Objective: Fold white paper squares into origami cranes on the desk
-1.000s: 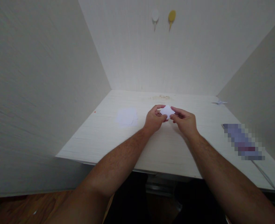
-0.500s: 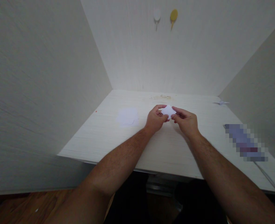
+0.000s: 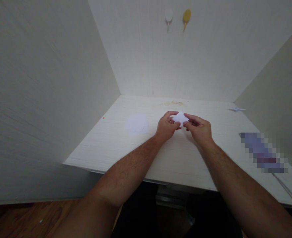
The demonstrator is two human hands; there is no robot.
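A small folded white paper (image 3: pixel 180 117) is held just above the pale desk (image 3: pixel 175 155), between both my hands. My left hand (image 3: pixel 166 126) pinches its left edge with thumb and fingers closed. My right hand (image 3: pixel 198 130) pinches its right edge the same way. Both forearms reach in from the bottom of the view. The lower part of the paper is hidden behind my fingers.
A few loose white paper sheets (image 3: pixel 137 124) lie on the desk left of my hands. A small folded paper figure (image 3: pixel 237 108) sits at the far right corner. A blurred-out object (image 3: pixel 263 151) with a cable lies at right. White and yellow hooks (image 3: pixel 177 16) hang on the back wall.
My hands stay pinched on the paper, with only slight finger movement. The view has drifted a little, so everything sits slightly further right.
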